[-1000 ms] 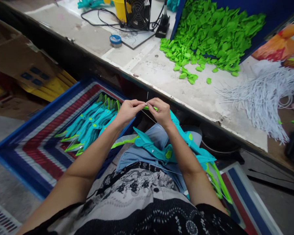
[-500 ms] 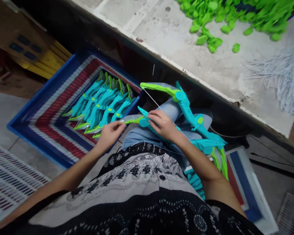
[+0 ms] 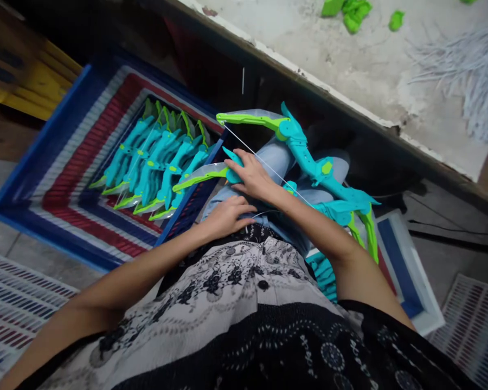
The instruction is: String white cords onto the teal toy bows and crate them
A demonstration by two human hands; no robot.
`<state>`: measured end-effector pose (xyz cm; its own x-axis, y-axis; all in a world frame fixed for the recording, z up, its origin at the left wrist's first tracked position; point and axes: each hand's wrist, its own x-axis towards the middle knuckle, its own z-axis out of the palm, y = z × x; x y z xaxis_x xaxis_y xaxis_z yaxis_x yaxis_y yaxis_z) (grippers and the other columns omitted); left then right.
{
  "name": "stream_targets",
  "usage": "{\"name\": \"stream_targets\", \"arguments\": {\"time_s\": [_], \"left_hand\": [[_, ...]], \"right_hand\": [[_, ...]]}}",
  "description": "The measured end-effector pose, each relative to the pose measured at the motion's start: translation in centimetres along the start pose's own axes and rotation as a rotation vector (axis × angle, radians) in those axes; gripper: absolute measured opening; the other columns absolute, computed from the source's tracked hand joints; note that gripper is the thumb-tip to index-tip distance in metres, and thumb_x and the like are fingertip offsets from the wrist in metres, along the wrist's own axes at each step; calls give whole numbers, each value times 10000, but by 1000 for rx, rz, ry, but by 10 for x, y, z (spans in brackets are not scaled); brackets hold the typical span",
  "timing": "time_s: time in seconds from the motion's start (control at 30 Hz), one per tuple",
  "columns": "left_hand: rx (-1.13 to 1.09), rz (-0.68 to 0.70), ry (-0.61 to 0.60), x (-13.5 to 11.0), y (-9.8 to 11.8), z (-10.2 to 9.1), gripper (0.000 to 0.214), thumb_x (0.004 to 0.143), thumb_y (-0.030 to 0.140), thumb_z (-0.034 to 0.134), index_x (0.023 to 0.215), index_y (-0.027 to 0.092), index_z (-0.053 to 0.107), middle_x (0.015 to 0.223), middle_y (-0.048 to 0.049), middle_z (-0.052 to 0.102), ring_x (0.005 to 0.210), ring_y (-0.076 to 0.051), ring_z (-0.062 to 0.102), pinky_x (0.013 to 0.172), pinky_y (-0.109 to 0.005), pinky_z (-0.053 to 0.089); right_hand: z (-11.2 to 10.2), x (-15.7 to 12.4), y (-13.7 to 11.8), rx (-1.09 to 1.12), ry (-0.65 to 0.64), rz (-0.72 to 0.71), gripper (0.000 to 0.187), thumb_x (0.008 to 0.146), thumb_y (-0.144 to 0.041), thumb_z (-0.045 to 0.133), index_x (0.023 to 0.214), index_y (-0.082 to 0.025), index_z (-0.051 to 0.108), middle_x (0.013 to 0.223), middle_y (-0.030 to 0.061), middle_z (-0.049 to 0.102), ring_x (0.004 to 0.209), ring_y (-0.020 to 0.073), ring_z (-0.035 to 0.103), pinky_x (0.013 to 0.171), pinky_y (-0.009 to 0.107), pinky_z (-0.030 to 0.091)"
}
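Note:
A turquoise and green toy bow lies across my lap, its green limb (image 3: 203, 174) pointing left. My right hand (image 3: 254, 176) is closed round the turquoise part of this bow near the limb's base, hiding much of it. Lower down, my left hand (image 3: 230, 218) is at my waist, thumb and fingers closed on a thin white string (image 3: 266, 212). Beyond my right hand, a second toy bow (image 3: 305, 157) rests over my knees, its white bowstring (image 3: 260, 160) stretched diagonally past my right wrist.
Several similar bows (image 3: 158, 157) stand in a row in a blue-rimmed basket (image 3: 36, 233) at left. A white-rimmed basket (image 3: 425, 319) with turquoise parts (image 3: 323, 276) is at right. On the worktable (image 3: 309, 54) lie green pieces (image 3: 355, 13) and white strings (image 3: 472, 81).
My left hand has left the green limb's tip and moved right and down to the string near my waist. My right hand stays on the bow. The view has shifted slightly.

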<state>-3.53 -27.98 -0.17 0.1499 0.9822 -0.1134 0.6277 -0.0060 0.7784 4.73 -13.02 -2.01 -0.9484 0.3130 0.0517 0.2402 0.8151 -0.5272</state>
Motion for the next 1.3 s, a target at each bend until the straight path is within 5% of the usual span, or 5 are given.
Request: {"name": "stream_targets", "arguments": {"time_s": [0.2, 0.53, 0.77, 1.0, 1.3], "left_hand": [[-45, -78, -172, 28, 6, 7, 157, 793, 245, 577, 741, 183, 711, 745, -75, 670, 732, -210, 619, 696, -319, 452], [-1523, -396, -88, -3, 27, -30, 291, 742, 309, 694, 1006, 197, 648, 1102, -117, 684, 1001, -263, 655, 780, -369, 535], [-1339, -260, 93, 0, 46, -32, 242, 783, 371, 684, 758, 132, 705, 785, -75, 684, 708, -152, 635, 659, -269, 503], [-1647, -213, 222, -14, 56, -49, 230, 789, 362, 683, 948, 197, 704, 505, 26, 545, 493, -96, 513, 610, -280, 500], [-1118, -348, 826, -7, 16, -101, 251, 685, 349, 751, 771, 144, 634, 504, 7, 579, 369, -25, 300, 386, -169, 197]], "right_hand": [[-2, 0, 6, 18, -12, 8, 698, 706, -264, 745, 1333, -222, 441, 1383, 147, 365, 1238, 303, 401, 1031, 495, 378], [-10, 3, 6, -39, -52, 42, 659, 739, -287, 711, 1334, -181, 449, 1366, 174, 398, 1189, 289, 448, 985, 480, 403], [-12, 11, -28, -213, -69, 162, 562, 757, -296, 688, 1259, -109, 516, 1443, 184, 368, 1133, 362, 457, 873, 511, 461], [-12, -10, -22, 560, -59, 355, 511, 763, -390, 669, 1223, -179, 596, 1272, 82, 593, 1168, 234, 558, 1032, 369, 418], [-25, -23, -1, 981, -2, 537, 540, 655, -456, 729, 1121, -190, 677, 1088, 47, 701, 1041, 253, 631, 959, 390, 469]]}}
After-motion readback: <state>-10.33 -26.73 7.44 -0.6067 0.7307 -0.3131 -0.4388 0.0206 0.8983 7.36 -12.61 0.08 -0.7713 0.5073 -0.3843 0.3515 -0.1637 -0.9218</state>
